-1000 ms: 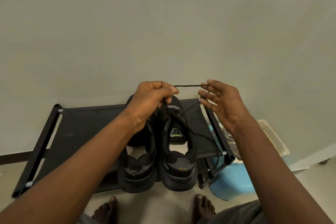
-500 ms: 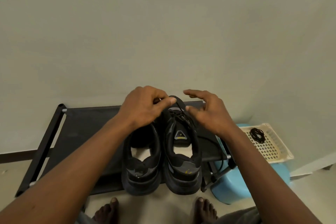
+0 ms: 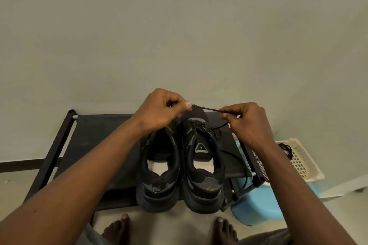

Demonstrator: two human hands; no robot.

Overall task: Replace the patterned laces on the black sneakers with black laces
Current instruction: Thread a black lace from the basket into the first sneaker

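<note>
Where the pale wall meets the floor, shelf [image 3: 95,145]: low, black fabric top on a black frame, bearing both sneakers toward its 3 o'clock end.
Left hand [image 3: 159,111]: at 12 o'clock of the left sneaker, fingers curled, thumb and forefinger pinching one end of the taut stretch of black lace.
Left sneaker [image 3: 159,175]: black, on the shelf, heel toward 6 o'clock, toe hidden under the left hand, side touching its partner; lacing not visible.
Black lace [image 3: 207,108]: pulled straight from hand to hand above the toe of the right sneaker, threaded through that shoe's front eyelets, loose tail trailing toward 4 o'clock across the shelf and down over its edge.
Right sneaker [image 3: 203,165]: black, on the shelf, heel toward 6 o'clock, yellow mark on the tongue tab.
Right hand [image 3: 247,121]: at 1 o'clock of the right sneaker, fingers curled, fingertips pinching the other end of the taut stretch.
Patterned lace [image 3: 258,165]: black and white, off the shoes, beside the shelf's end bar at 3 o'clock of the right sneaker, partly hidden by the right forearm.
Stool [image 3: 256,211]: blue, at 4 o'clock of the sneakers, beneath the basket.
Basket [image 3: 304,165]: cream, slotted, on the stool.
Spare lace [image 3: 285,150]: black, bundled in the basket's 10 o'clock corner.
</note>
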